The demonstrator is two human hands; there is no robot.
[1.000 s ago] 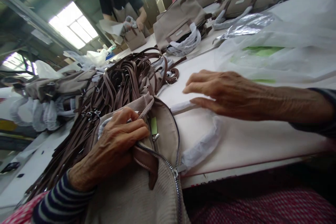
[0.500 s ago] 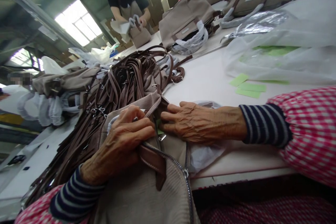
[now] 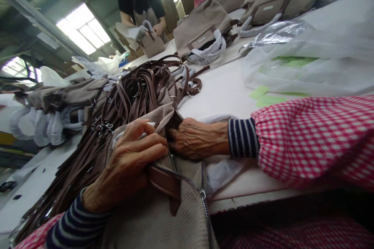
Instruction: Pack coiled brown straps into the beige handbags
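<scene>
A taupe ribbed handbag (image 3: 152, 218) lies before me at the table's front edge, its zipper (image 3: 193, 182) undone and its mouth spread. My left hand (image 3: 128, 167) grips the bag beside the opening, fingers bent over its edge and the brown leather handle tab (image 3: 166, 183) just below. Into the opening reaches my right hand (image 3: 195, 138); its fingers are hidden inside, so whatever they touch or hold does not show. White wrapping (image 3: 224, 175) sticks out under the bag on the right.
A heap of brown leather straps (image 3: 140, 89) lies to the left and behind the bag. Green cards (image 3: 260, 92) and clear plastic (image 3: 330, 74) lie at right. More taupe bags (image 3: 201, 27) stand farther back. Across the table, a masked person (image 3: 140, 4) handles a small bag.
My right hand has moved left and deeper into the bag, hiding its fingers and the green piece beneath them. My left hand keeps its hold. The view has shifted slightly.
</scene>
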